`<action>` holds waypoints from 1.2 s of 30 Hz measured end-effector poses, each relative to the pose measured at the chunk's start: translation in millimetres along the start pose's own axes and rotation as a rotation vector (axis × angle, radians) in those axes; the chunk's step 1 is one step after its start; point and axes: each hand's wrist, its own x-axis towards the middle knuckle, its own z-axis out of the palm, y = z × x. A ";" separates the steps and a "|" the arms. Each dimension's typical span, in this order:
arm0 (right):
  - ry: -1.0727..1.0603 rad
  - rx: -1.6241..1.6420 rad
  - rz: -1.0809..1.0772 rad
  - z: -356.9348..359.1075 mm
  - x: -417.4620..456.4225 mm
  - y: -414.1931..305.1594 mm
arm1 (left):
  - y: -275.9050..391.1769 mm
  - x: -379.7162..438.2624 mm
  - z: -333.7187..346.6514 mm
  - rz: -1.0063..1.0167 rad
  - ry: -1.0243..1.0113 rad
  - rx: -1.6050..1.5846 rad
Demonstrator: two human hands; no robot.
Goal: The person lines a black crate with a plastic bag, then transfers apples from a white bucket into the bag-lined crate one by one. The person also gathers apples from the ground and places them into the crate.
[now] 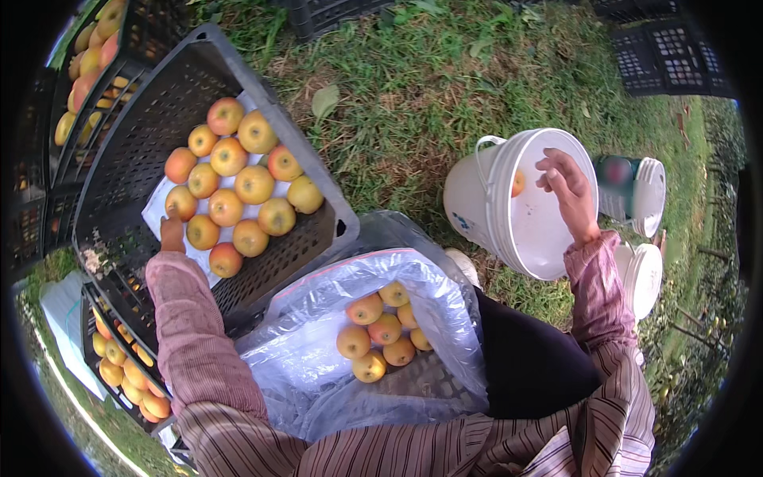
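Observation:
My left hand (171,234) reaches into a black plastic crate (280,125). Its fingers touch an apple (180,203) at the near left of a spaced layer of yellow-red apples on a white sheet; whether they grip it is hidden. Over the mouth of a tilted white plastic bucket (477,185) is my right hand (566,185), fingers loosely bent and apart, holding nothing. Inside the bucket, one apple (518,183) shows against the wall. Directly before me, a clear plastic liner (298,358) fills a second crate, with several apples (384,329) in it.
Crates of apples (89,71) are stacked at the far left, and another apple-filled crate (128,375) sits lower left. A green-and-white bucket (623,185) and another white bucket (644,280) lie beyond the large one. Black crates (667,59) stand on the grass (387,107) at upper right.

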 end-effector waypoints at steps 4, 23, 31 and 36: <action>-0.045 -0.254 0.193 -31.2 6.4 13.6 | -6.9 10.2 -36.8 0.055 0.121 -0.038; -0.281 -1.505 -0.303 26.7 60.8 178.5 | 188.4 -473.2 -17.2 0.791 -0.047 -0.287; -0.296 0.004 -0.107 -32.9 -3.2 10.6 | 244.4 -517.5 36.7 0.894 -0.175 -0.461; -0.270 0.395 -0.209 -28.1 -37.3 -17.1 | 275.6 -531.7 69.3 0.996 -0.321 -0.458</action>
